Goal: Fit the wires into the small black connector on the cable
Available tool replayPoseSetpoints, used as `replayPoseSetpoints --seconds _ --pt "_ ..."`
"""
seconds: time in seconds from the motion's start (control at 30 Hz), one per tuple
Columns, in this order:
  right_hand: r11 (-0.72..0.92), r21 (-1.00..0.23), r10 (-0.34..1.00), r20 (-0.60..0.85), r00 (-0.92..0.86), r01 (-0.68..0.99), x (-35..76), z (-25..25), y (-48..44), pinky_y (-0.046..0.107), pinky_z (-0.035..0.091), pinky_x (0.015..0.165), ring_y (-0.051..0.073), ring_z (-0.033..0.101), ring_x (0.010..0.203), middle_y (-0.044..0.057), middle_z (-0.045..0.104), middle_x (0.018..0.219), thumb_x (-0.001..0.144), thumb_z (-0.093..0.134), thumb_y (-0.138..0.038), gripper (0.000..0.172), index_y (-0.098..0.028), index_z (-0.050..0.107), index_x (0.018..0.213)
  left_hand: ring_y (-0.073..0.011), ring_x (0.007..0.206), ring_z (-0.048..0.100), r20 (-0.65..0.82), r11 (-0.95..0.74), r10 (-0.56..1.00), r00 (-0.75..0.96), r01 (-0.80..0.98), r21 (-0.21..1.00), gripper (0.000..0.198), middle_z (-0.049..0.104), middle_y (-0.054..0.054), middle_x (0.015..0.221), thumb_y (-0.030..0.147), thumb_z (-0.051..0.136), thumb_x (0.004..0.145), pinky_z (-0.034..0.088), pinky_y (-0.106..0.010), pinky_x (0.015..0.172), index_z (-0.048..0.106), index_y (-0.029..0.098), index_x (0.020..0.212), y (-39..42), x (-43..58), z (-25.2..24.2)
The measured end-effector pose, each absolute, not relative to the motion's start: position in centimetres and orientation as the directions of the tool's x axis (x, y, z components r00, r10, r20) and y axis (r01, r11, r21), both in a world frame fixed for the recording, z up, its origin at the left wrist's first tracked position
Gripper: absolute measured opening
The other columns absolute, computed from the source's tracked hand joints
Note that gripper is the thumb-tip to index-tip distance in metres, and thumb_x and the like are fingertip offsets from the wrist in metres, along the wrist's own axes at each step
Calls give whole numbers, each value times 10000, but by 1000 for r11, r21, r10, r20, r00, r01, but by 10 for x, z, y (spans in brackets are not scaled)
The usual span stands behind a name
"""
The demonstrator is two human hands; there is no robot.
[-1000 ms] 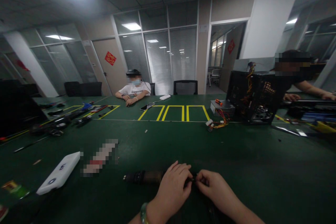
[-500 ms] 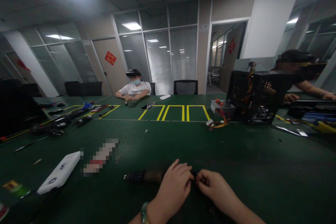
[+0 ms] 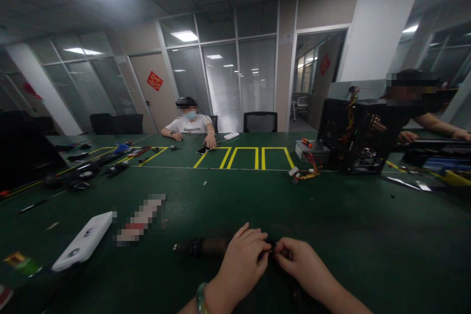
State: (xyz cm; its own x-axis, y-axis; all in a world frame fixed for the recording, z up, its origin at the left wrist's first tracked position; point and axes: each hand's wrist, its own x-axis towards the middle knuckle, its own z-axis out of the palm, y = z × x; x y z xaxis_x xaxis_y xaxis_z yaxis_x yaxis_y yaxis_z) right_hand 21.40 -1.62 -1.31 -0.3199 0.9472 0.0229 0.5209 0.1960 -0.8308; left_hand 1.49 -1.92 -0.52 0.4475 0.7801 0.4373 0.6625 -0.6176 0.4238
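A dark, cylindrical tool (image 3: 211, 248) lies on the green table in front of me, with a small bright metal tip pointing left. My left hand (image 3: 247, 252) lies over its right part, fingers curled around it, and hides that end. Close beside, my right hand (image 3: 300, 260) is closed in a pinch at the tool's right end. What sits between those fingertips is too small and dark to make out. The two hands' fingertips nearly meet.
To the left lie a white power bank (image 3: 85, 241) and a blurred-out strip (image 3: 142, 221). An open computer case (image 3: 355, 140) and a power supply with cables (image 3: 311, 151) stand farther right. One person sits opposite; another works at the right.
My hands and the tool stay nearly in place. Across the table, the person has put down a small object and stretched an arm toward the phone.
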Motion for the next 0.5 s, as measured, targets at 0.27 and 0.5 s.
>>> replayPoseSetpoints --seconds 0.27,0.5 --pt "187 -832 945 6 -328 523 215 -9 -18 205 369 572 136 592 656 -16 668 716 831 574 -222 94 -193 655 791 -194 1190 548 413 -605 790 454 688 400 219 626 3 1241 140 571 847 296 -482 1137 664 262 1003 -21 14 6" --pt "194 -826 943 8 -334 530 215 -9 -17 203 366 573 136 596 661 -17 669 722 831 574 -218 92 -196 655 795 -192 1190 539 383 -605 793 474 686 403 168 632 9 1210 158 641 799 267 -457 1153 630 243 943 -24 15 11"
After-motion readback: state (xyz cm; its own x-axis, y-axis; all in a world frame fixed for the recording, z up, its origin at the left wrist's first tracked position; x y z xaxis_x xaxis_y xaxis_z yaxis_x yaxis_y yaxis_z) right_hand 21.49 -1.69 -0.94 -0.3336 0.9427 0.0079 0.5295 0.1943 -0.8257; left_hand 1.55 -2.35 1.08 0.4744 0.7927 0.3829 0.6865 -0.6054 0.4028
